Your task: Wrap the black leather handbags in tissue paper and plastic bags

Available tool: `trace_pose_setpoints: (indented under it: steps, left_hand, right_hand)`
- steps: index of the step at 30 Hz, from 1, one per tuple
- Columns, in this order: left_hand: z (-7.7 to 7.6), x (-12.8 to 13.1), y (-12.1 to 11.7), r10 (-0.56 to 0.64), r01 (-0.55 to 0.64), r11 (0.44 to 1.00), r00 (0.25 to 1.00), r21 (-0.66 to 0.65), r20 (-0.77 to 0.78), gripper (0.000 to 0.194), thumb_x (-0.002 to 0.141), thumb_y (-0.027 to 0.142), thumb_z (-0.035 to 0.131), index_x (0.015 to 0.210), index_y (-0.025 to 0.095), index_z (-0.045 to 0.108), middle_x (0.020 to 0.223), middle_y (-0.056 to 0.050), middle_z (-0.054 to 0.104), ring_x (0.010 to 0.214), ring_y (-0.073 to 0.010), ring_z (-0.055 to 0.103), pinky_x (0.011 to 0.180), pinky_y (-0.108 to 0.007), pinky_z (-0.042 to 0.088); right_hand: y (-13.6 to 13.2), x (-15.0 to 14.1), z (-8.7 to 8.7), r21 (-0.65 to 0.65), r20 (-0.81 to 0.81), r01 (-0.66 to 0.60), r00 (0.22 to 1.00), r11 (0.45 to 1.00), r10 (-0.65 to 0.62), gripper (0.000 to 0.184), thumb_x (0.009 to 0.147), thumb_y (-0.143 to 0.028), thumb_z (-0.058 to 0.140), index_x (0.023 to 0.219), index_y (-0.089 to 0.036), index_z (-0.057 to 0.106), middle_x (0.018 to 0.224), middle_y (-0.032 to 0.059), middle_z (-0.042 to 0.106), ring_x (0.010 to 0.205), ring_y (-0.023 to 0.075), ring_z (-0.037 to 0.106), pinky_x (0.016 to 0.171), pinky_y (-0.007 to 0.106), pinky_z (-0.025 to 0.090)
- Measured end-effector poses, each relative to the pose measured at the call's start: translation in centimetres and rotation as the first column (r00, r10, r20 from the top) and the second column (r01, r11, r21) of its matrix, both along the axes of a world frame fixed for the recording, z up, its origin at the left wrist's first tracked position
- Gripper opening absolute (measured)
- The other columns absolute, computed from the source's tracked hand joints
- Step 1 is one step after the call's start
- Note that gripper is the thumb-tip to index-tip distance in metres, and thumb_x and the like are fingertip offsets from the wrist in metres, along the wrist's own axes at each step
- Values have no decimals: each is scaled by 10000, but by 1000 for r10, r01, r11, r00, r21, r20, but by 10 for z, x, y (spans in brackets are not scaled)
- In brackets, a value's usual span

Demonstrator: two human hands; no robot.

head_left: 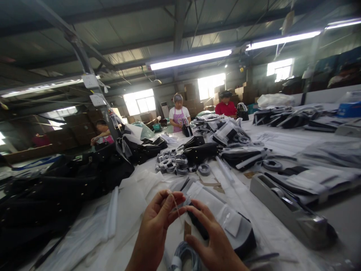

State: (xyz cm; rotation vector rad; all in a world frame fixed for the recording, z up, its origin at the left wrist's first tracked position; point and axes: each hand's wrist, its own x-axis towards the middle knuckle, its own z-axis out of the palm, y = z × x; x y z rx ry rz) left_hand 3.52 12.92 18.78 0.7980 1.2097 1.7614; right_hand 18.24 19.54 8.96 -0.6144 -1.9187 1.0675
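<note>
My left hand (161,212) is closed, its thumb and fingertips pinching a thin light string (176,205). From the string's lower end hangs a small brown tag (187,229). My right hand (210,233) is beside the tag with fingers and thumb spread apart, and I see nothing gripped in it. Below both hands lies a coiled grey strap (184,256) with a white band around it, partly covered by my right hand. Just beyond my hands, a black bag (245,231) lies flat, with white wrapping over much of it.
A grey tape dispenser (290,210) stands at the right. Several wrapped strap coils (169,162) lie mid-table near more black bags (201,150). A pile of black bags (64,192) fills the left side. Co-workers (179,114) are across the table.
</note>
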Motion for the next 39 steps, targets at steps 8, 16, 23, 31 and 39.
trace_pose_setpoints:
  steps: [8, 16, 23, 31, 39]
  left_hand:
    - [4, 0, -5, 20, -20, 1000, 1000, -3, 20, 308, 777, 426, 775, 958, 210, 650, 1045, -68, 724, 1051, -266, 677, 817, -372, 613]
    - [-5, -16, -6, 157, -157, 988, 987, 8, -27, 336, 778, 446, 771, 972, 205, 640, 1109, -70, 713, 1123, -248, 644, 858, -333, 599]
    - [-48, -21, -15, 219, -203, 970, 968, -132, 126, 436, 672, 439, 854, 960, 205, 624, 942, -3, 683, 728, -94, 633, 625, -187, 536]
    - [-69, -7, -24, -38, -27, 992, 866, -122, -498, 453, 789, 635, 657, 938, 209, 697, 892, -31, 669, 574, -64, 466, 517, -196, 323]
    - [-85, 6, -15, -162, 115, 984, 900, -139, -405, 360, 740, 564, 739, 839, 219, 756, 1009, -52, 664, 729, -125, 540, 611, -217, 397]
  right_hand:
    - [-12, -16, 8, -273, -235, -265, 950, 925, 203, 80, 802, -218, 732, 878, -197, 741, 885, 37, 735, 872, 222, 704, 782, 277, 557]
    - [-14, -5, -7, -461, -317, -430, 897, 776, 308, 501, 881, -578, 648, 1170, -169, 656, 852, 102, 783, 660, 203, 739, 658, 292, 556]
    - [-7, 11, 9, -469, -147, -177, 982, 865, 121, 513, 892, -612, 601, 997, -122, 710, 832, 115, 772, 653, 208, 726, 661, 292, 546]
    - [-6, 24, 25, -164, 109, -133, 982, 977, 151, 389, 975, -498, 502, 1073, -187, 716, 789, 48, 778, 640, 169, 715, 715, 245, 548]
    - [3, 30, 9, 192, 120, -165, 982, 968, 144, 436, 973, -245, 502, 1403, -299, 541, 873, -23, 771, 779, 102, 732, 773, 144, 524]
